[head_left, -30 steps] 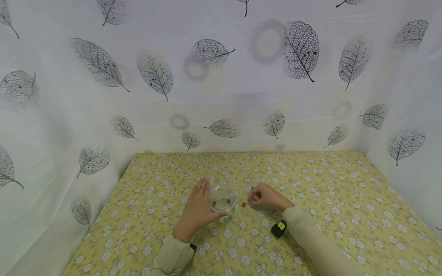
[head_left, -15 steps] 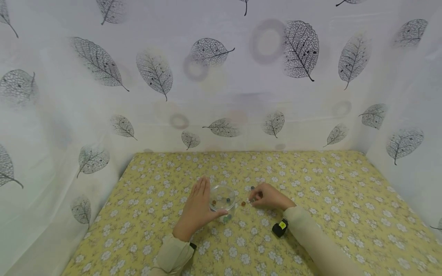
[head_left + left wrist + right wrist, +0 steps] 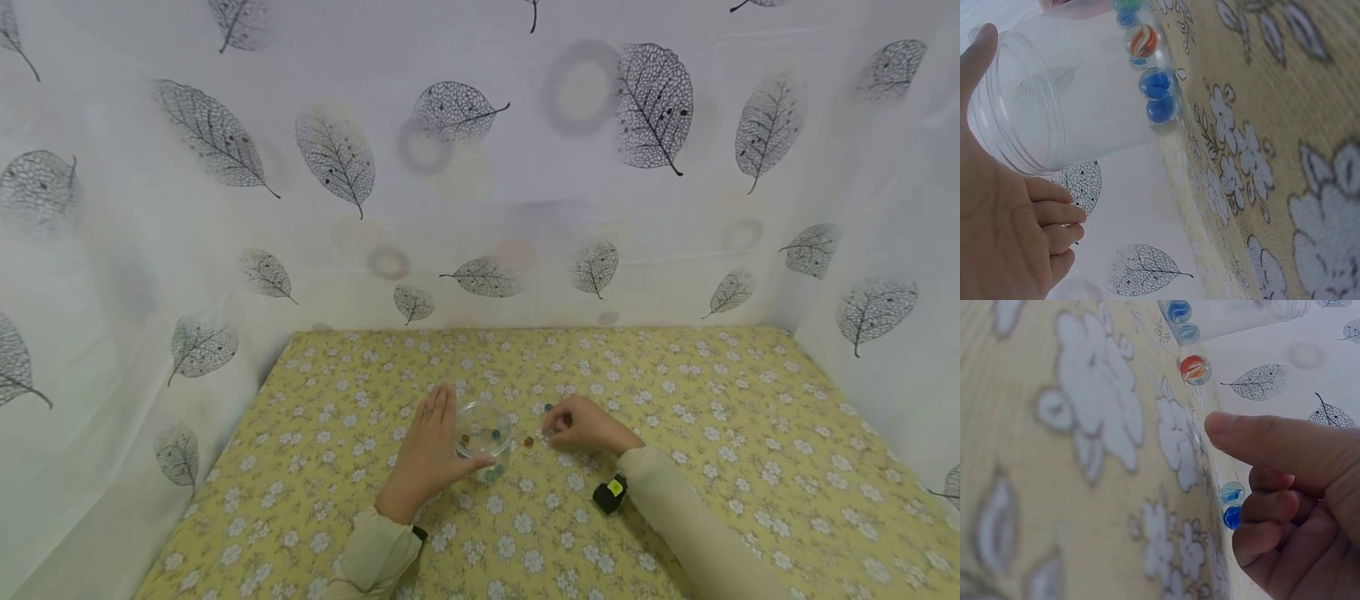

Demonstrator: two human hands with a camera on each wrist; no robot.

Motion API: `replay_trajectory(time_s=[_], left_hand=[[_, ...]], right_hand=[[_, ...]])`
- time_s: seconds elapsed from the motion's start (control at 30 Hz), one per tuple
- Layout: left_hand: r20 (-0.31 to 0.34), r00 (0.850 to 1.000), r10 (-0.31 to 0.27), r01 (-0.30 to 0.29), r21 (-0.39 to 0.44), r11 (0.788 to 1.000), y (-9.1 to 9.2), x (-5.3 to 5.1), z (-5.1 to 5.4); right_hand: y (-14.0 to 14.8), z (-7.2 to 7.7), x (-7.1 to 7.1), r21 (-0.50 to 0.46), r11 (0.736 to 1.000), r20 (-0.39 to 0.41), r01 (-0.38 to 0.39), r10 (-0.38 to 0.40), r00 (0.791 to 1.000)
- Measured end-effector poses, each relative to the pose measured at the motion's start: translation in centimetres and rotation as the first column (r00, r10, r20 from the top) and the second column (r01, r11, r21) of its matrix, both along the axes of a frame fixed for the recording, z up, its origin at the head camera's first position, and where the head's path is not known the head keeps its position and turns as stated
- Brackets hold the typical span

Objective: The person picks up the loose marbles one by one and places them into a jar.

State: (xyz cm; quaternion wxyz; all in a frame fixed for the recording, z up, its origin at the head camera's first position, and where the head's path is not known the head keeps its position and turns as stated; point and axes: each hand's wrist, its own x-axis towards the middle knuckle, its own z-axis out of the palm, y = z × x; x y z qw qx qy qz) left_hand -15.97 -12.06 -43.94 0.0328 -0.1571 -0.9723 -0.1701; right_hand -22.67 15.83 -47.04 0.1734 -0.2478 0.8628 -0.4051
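Observation:
A clear plastic jar [image 3: 483, 429] stands upright on the cloth with several glass marbles [image 3: 1156, 84] at its bottom, blue, green and orange-white. My left hand [image 3: 423, 462] spans the jar's near left side, fingers straight and thumb stretched along the front near the rim [image 3: 1035, 112]. To the jar's right lies an orange marble [image 3: 528, 442] on the cloth. My right hand [image 3: 588, 425] is low over the cloth beyond it, thumb straight and fingers loosely curled, nothing visible between them. Past those fingers sit a light blue marble [image 3: 1232, 492] and a dark blue marble [image 3: 1232, 517].
A yellow flowered cloth [image 3: 675, 375] covers the table. White sheeting [image 3: 525, 183] printed with leaves hangs at the back and both sides. A small black device [image 3: 610, 493] sits at my right wrist, and another [image 3: 420, 535] at my left.
My right hand has shifted very slightly to the right, and the blue marble behind it shows more clearly. My left hand and the jar stay in place.

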Motion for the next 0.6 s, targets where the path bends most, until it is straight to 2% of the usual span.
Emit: replay_trajectory(time_s=[0.6], left_hand=[[0.002,1.0,-0.008,0.008,-0.015,1.0,0.0,0.0,0.3]], right_hand=[[0.5,1.1,-0.4,-0.01,1.0,-0.066,-0.028,0.027,0.997]])
